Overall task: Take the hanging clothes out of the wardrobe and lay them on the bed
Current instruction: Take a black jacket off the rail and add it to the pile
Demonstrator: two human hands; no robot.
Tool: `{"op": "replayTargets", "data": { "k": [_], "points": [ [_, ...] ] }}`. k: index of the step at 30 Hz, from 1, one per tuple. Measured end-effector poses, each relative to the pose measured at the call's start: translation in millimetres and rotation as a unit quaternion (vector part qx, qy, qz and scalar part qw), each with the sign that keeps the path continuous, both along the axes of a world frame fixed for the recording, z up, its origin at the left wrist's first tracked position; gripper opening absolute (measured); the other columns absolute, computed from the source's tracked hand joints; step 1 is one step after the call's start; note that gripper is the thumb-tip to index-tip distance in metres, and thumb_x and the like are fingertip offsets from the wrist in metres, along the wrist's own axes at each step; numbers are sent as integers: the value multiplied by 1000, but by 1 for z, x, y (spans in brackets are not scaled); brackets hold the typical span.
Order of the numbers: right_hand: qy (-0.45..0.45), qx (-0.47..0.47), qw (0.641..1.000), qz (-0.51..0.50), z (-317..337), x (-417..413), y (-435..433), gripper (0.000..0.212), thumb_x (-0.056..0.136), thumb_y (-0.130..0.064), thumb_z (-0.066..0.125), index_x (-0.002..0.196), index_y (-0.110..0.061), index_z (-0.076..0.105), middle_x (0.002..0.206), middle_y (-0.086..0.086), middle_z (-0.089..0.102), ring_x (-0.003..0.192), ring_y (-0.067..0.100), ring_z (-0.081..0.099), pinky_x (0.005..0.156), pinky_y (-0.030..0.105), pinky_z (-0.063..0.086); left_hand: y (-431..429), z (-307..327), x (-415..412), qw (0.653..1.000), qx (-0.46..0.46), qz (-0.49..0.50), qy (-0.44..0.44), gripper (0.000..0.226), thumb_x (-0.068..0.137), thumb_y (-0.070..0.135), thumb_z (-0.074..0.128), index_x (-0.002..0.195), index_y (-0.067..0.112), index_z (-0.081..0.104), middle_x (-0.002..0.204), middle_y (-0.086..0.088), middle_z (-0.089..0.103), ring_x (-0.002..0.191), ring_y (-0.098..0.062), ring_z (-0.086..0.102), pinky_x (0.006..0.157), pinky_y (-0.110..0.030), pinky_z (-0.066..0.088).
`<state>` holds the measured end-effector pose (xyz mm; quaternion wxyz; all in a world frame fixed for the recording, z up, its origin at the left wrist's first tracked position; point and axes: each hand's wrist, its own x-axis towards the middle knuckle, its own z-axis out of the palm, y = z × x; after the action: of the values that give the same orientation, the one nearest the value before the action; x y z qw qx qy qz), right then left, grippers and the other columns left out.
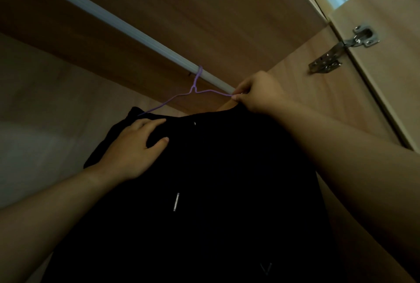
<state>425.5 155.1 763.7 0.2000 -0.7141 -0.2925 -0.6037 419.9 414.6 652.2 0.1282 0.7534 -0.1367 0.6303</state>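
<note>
- While the purple hanger hangs by its hook over the rail, just up and left of the right hand, nothing is off yet. I'd call this the unhooking step.
- Right hand: thumb and forefinger are pinched tight on the tip of the hanger's nearer arm.
- Left hand: fingers are spread and laid flat on the shoulder of the black garment, thumb out to the side. It grips nothing that I can make out, so it reads as a steadying palm.
- The garment drapes from the hanger down between the two forearms, below both hands, inside the wardrobe. The bed is nowhere in shot.
- How to play it well: lift first, then pull. The hook has to rise over the top of the rail before it comes out, because dragging sideways would only slide it along.
- A pinch out at the arm's tip gives poor leverage, and the wire may tip or twist. Shifting the right hand in toward the hook's neck, up-left of its present pinch, looks the safer hold.
- The left hand should take the cloth's weight as the hook lifts, keeping that shoulder seated on the wire.
- Watch the wardrobe door and its hinge, up and right of the right hand. Bring the bundle out low and straight.
</note>
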Motion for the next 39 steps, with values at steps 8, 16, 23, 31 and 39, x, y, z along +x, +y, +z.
{"op": "replayTargets", "data": {
  "k": [8,16,23,31,39],
  "points": [
    [-20,81,996,18,20,-3,-10,7,86,-20,66,91,-20,71,84,0,60,80,10,52,69,22,36,2,22,-13,998,45,23,44,58,91,53,44,144,33,31,152,3,28,139,-19,24,110,-32,22],
    [-21,96,993,63,-8,-1,-22,11,90,-23,62,82,-29,64,73,-7,57,77,12,53,67,25,40,-9,17,-35,998,61,-6,-12,52,93,46,47,141,31,37,145,2,37,133,-17,33,102,-28,28],
    [-17,62,975,211,-124,8,-28,10,85,-11,67,93,-14,73,79,-1,66,72,4,56,66,10,41,-5,-56,-58,984,62,149,-72,78,72,75,28,141,39,34,149,-6,26,135,-28,21,106,-44,23],
    [110,44,915,385,-285,15,-37,31,83,-2,65,78,-32,67,72,-26,67,72,-7,60,68,5,41,-11,-193,-113,945,106,307,48,89,71,87,20,139,30,33,105,-5,61,97,-28,59,85,-45,37],
    [195,-74,896,392,-447,-18,-44,26,85,-13,57,104,-28,67,97,-18,65,87,-3,59,79,7,40,-34,-360,-179,978,-19,168,125,46,80,61,40,119,39,52,106,3,71,89,-20,68,68,-26,50]
  ]
}}
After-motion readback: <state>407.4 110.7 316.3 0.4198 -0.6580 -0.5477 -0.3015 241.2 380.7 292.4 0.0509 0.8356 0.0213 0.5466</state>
